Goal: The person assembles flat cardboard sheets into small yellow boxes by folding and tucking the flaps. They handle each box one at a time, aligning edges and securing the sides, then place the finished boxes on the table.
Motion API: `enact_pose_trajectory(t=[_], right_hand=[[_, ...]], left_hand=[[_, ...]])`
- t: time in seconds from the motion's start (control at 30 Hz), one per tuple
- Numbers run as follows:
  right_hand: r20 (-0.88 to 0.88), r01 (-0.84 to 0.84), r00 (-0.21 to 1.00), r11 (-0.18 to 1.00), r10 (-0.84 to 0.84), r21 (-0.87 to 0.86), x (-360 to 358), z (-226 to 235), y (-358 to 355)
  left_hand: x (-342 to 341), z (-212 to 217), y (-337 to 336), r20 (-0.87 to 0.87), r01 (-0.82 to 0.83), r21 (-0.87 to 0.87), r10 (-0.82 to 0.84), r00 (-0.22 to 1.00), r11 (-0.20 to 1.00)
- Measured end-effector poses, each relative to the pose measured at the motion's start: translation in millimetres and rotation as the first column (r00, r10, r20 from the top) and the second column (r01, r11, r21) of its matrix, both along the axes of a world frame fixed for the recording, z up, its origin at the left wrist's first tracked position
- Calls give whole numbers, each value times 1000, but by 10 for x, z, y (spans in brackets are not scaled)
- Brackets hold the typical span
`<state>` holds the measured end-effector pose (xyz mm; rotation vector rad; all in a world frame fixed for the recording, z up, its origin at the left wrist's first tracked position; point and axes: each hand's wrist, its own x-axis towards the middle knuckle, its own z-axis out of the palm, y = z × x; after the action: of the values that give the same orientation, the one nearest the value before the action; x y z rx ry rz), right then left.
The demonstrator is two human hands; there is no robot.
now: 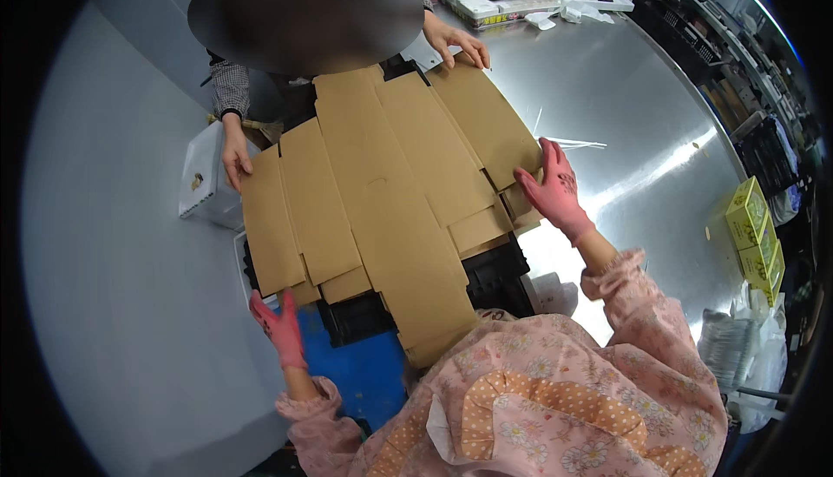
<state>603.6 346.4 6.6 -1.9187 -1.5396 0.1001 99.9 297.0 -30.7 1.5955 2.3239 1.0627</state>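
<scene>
— While the left hand [279, 328] pinches the cardboard [382, 208] at seven o'clock, what's the right hand [554, 189] doing?
— Lying flat and open on its three o'clock edge.
— And far off?
— Another person's hands [458, 43] hold the twelve o'clock side. It looks like lining up; next needs a steady push.

Cardboard sheet [382, 190]: matt brown paperboard w/ creased folds. Left hand [279, 325] & right hand [555, 189] in pink knit-cloth gloves (palms look rubbery). Table [625, 112]: brushed stainless metal, glossy w/ glare. Crate [495, 277] underneath: black plastic, matt. Sleeves [633, 303]: soft floral cloth. Yellow boxes [753, 225]: smooth printed card.
</scene>
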Motion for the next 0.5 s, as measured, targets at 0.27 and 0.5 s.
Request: enact_pose_trajectory(t=[0.27, 0.5], right_hand=[[-1, -89, 996, 953, 93, -290, -124, 482, 512], [-217, -507, 857, 688, 467, -520, -955, 371, 503]], left_hand=[[-54, 719, 661, 225, 147, -273, -86, 971, 951], [911, 685, 723, 312, 565, -210, -493, 812, 798]])
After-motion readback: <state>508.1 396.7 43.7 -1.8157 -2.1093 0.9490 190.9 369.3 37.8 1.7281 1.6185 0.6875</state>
